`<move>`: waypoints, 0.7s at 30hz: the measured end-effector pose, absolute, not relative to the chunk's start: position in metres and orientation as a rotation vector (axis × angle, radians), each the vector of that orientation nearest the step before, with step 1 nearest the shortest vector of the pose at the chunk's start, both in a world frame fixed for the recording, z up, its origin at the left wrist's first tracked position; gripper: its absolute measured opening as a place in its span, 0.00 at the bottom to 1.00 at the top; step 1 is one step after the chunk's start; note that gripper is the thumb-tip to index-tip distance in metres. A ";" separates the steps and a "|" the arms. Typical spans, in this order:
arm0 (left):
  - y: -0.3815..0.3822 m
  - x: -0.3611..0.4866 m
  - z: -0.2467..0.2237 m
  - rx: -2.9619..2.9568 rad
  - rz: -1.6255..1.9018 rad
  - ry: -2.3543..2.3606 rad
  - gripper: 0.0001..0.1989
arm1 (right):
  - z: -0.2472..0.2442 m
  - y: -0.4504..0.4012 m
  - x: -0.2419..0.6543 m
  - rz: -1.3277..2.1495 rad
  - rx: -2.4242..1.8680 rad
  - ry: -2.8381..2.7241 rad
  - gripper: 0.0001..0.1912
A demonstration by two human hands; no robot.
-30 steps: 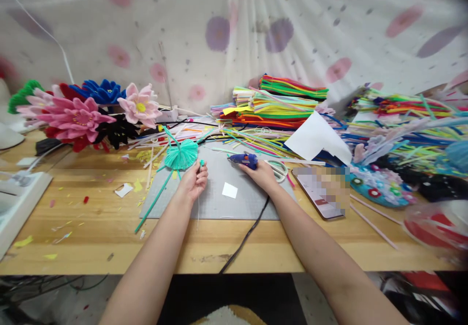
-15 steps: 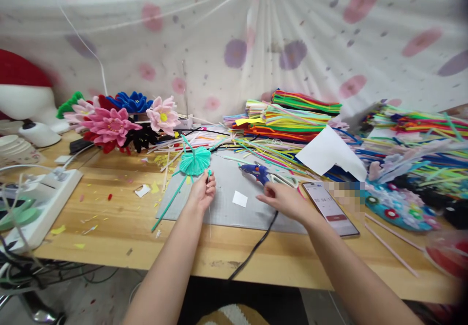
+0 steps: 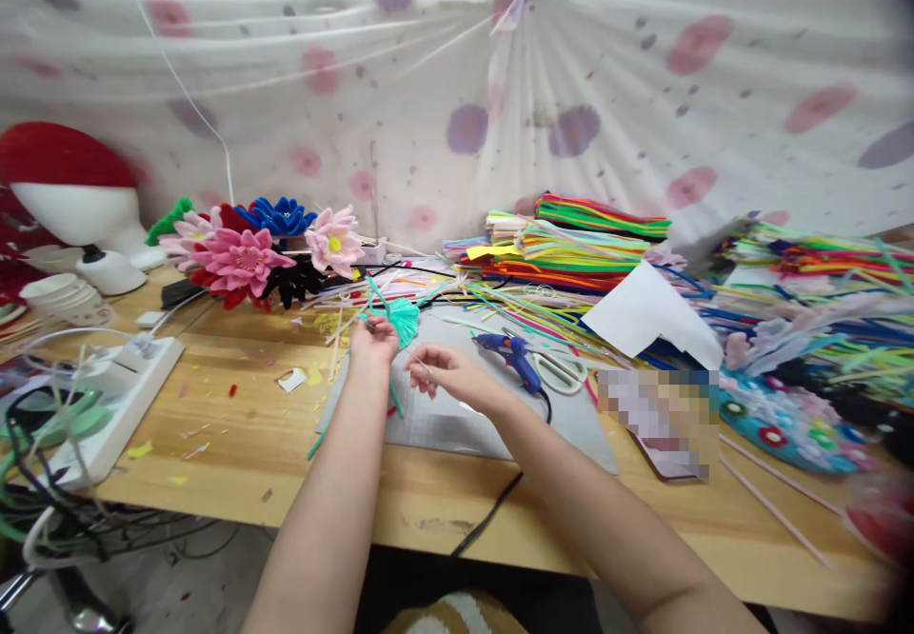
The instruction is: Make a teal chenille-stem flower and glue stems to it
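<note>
A teal, ribbed, fan-shaped pipe-cleaner piece point(image 3: 405, 322) shows just beyond my left hand point(image 3: 376, 339), whose fingers are closed on it and hide part of it. Teal stems lie below and beside that hand on the grey mat point(image 3: 435, 429). My right hand point(image 3: 447, 377) is close by on the right, its fingers pinching what looks like a thin pale strand, too fine to make out fully. A blue glue gun point(image 3: 515, 360) rests on the mat beyond the right hand, beside white-handled scissors point(image 3: 561, 372). The right hand partly covers a white paper square point(image 3: 471, 409).
Pipe-cleaner flowers point(image 3: 247, 258) stand at the back left, bundles of pipe cleaners point(image 3: 578, 244) at the back. A white power strip point(image 3: 118, 406) lies left. White cut paper point(image 3: 653, 315) and a partly blurred phone point(image 3: 671, 467) lie right. A black cord point(image 3: 492, 510) crosses the table's front edge.
My right hand has left the glue gun and come over beside my left hand. The left hand has turned and moved up-left over the teal piece. The view has tilted up slightly.
</note>
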State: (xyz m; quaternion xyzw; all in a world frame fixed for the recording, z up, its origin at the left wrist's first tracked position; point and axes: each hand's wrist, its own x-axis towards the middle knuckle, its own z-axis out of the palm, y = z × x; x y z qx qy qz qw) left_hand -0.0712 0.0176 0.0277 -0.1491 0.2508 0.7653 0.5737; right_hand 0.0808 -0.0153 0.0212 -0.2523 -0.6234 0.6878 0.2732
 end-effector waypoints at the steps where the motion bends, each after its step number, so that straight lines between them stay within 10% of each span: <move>1: 0.020 -0.073 0.031 -0.357 1.822 0.603 0.18 | 0.025 -0.012 0.081 1.837 -0.685 -1.611 0.17; 21: 0.037 -0.130 0.028 -0.347 1.997 0.961 0.20 | 0.059 0.030 0.047 1.785 -0.558 -1.384 0.17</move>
